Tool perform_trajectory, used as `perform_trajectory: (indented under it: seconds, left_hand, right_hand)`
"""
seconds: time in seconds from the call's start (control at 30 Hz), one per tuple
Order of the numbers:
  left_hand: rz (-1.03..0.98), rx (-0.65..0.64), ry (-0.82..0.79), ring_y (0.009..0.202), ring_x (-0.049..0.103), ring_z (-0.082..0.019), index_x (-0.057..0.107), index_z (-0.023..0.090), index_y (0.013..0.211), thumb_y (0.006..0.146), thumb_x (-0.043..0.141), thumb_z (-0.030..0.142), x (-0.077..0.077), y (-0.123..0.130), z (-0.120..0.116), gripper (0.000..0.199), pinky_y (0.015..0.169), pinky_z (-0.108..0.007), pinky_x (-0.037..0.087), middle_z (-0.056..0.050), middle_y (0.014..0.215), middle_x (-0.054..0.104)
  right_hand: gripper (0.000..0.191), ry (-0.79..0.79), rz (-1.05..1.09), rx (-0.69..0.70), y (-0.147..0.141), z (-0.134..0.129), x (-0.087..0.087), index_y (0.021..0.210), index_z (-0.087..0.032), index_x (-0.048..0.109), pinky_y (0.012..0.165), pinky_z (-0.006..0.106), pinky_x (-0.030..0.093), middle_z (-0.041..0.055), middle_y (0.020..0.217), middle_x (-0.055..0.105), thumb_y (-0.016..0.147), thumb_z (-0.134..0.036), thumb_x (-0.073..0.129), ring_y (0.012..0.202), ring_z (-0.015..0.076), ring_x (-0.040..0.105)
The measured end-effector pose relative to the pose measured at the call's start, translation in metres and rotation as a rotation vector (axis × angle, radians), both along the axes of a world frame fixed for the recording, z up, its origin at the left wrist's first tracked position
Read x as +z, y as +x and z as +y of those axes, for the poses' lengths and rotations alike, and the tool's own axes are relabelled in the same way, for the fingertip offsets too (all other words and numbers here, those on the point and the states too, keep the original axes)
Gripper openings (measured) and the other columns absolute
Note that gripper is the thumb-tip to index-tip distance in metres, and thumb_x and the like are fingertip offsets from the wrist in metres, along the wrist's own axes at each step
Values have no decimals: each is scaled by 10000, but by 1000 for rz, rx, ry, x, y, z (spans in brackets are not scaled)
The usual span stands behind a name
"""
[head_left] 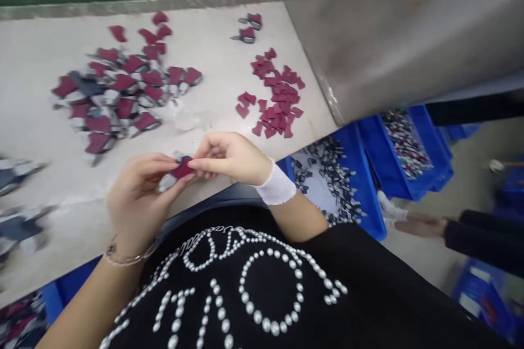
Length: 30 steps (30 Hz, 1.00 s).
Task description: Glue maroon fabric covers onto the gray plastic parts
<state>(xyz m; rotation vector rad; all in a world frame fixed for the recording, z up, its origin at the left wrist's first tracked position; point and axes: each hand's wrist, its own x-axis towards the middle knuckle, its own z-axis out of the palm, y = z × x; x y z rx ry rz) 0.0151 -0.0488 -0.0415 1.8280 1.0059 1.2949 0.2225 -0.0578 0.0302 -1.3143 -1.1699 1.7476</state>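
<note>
place: factory workshop | signs: work table, blue plastic crates of small parts (maroon pieces in heaps)

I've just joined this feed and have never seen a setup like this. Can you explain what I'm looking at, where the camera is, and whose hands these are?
This is one picture from a camera worn on a person's head, looking forward and down, so the black top with white beads at the bottom is the wearer's own. There is no machine here, only bare hands. The left hand, with a thin bracelet, and the right hand, with a white wristband, pinch a small dark-red piece between them. On the pale table lie a heap of red-and-grey pieces and a heap of loose red pieces. To the right, beyond the table's edge, are blue crates holding small parts.
</note>
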Motion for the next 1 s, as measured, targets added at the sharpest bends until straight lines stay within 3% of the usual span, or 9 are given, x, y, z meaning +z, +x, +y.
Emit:
perform_trajectory:
  seconds: [0.1, 0.23, 0.37, 0.53, 0.7, 0.87, 1.0]
  left_hand:
    - [-59, -16, 14, 830, 690, -167, 755, 214, 940, 474, 984, 137, -10, -1, 4, 525, 671, -273, 636, -1, 903, 725]
    - [-118, -19, -66, 874, 693, -152, 750, 203, 943, 558, 952, 122, -3, 0, -4, 442, 738, -269, 643, -16, 950, 710]
    - [-135, -21, -177, 925, 700, -141, 740, 213, 947, 707, 883, 184, 6, 2, -13, 282, 803, -274, 640, -26, 984, 695]
    - [-74, -18, -187, 919, 705, -145, 747, 224, 957, 727, 867, 191, 5, -6, -14, 262, 783, -261, 623, -31, 951, 731]
    - [-38, -8, -168, 829, 700, -135, 756, 218, 961, 709, 879, 195, 9, -11, -16, 282, 708, -244, 606, -24, 884, 747]
    - [-53, -40, -139, 800, 702, -137, 742, 211, 940, 724, 870, 205, 14, -9, -17, 251, 663, -251, 601, -27, 882, 754]
    - [-58, -87, -94, 792, 707, -131, 726, 215, 941, 711, 881, 214, 21, -9, -17, 277, 679, -251, 610, -18, 891, 755]
  right_hand:
    - [162, 3, -8, -20, 1, 0, -1, 783, -145, 607, 696, 290, 582, -59, 661, 643, 897, -224, 689, 676, 121, 678]
    - [215, 28, 20, -21, -4, -3, -7, 763, -179, 600, 670, 249, 572, -63, 650, 648, 860, -314, 737, 644, 101, 657]
    - [178, 59, 7, -24, -10, -4, -12, 756, -185, 621, 658, 265, 561, -19, 670, 682, 829, -280, 752, 646, 122, 660]
    - [211, 80, -51, 18, -12, -4, -14, 767, -180, 667, 660, 300, 551, 43, 746, 738, 829, -350, 774, 690, 165, 685]
    - [252, 69, -103, 68, -14, -3, -8, 773, -196, 688, 658, 306, 548, 45, 755, 737, 841, -426, 765, 694, 171, 677]
    - [331, 53, -193, 81, -11, -2, -2, 719, -205, 637, 562, 293, 492, 22, 693, 670, 803, -491, 783, 630, 161, 608]
    - [290, 41, -144, 152, -6, -3, 1, 891, -224, 634, 580, 268, 496, -10, 720, 638, 865, -498, 725, 658, 149, 600]
